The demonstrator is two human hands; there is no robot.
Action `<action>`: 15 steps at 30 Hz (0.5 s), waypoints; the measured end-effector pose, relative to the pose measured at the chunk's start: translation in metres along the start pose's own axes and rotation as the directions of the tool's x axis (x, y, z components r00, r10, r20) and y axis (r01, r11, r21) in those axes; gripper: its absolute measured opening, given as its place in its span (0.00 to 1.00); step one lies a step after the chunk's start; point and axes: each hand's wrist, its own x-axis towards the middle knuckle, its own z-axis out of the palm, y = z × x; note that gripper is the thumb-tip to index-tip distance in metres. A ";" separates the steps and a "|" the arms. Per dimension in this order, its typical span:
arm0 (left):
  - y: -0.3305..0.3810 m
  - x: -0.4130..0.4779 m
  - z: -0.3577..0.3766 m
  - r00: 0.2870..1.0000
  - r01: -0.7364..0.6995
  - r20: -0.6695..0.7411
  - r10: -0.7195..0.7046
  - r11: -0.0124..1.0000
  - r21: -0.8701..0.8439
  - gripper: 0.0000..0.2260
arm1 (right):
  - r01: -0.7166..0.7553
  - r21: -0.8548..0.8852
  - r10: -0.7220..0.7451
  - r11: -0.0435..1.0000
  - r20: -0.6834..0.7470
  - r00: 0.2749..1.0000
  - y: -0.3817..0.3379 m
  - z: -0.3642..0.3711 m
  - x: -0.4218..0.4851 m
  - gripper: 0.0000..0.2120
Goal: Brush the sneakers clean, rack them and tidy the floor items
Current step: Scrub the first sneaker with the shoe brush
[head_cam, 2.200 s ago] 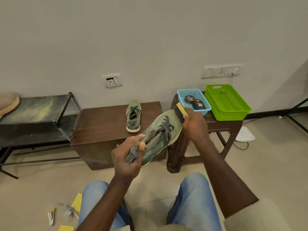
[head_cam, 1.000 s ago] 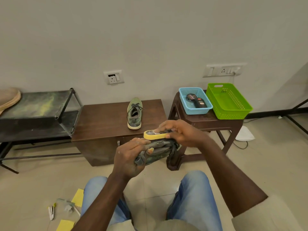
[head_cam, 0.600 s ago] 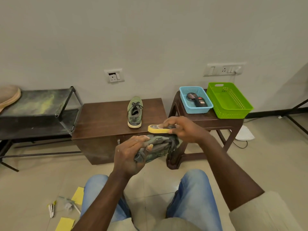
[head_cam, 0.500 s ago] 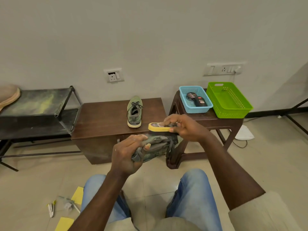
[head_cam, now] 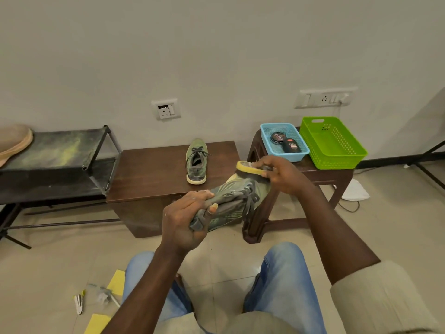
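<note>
Because the sneaker (head_cam: 237, 201) must stay still, left hand (head_cam: 185, 220): grip wraps its heel, up in the air.
Right hand (head_cam: 283, 175): grip holds the yellow brush (head_cam: 248, 168) on the toe, to scrub.
Other sneaker (head_cam: 196, 162): waits on the counter (head_cam: 149, 172).

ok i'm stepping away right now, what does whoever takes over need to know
Left hand grips a sneaker by its near end.
Right hand holds the brush on that sneaker's far end.
Other sneaker sits on the low table; can't tell if it's brushed.
Rack holds neither sneaker.
Yellow sheets and small bits lie on the floor.
Done: brushing under way.
Left: finish brushing, rack both sneakers, tidy the floor.
</note>
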 end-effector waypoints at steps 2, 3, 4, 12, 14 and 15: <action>0.001 0.000 0.002 1.000 0.012 0.000 -0.012 1.000 0.002 0.13 | -0.077 -0.037 0.075 0.996 -0.072 0.995 0.006 -0.002 0.003 0.15; 0.001 -0.001 0.003 1.000 0.023 -0.006 -0.023 1.000 0.011 0.13 | -0.062 -0.020 0.060 0.998 -0.064 0.996 0.001 0.002 0.003 0.15; 0.000 -0.001 0.005 0.999 0.038 -0.017 -0.037 0.999 0.021 0.13 | -0.024 0.006 0.025 1.000 -0.032 0.999 -0.008 0.009 0.000 0.15; -0.004 0.002 -0.001 0.999 -0.032 0.004 0.032 0.999 0.024 0.11 | 0.068 0.007 -0.068 0.998 0.047 0.997 -0.013 0.003 0.001 0.15; -0.003 0.002 0.000 0.998 -0.056 0.032 0.055 0.998 0.021 0.10 | 0.012 -0.040 -0.010 0.999 0.062 0.998 -0.005 -0.007 0.006 0.16; -0.004 0.002 0.000 0.998 -0.054 0.038 0.054 0.998 0.021 0.10 | 0.025 -0.017 -0.023 1.000 0.114 0.993 -0.010 -0.008 0.004 0.16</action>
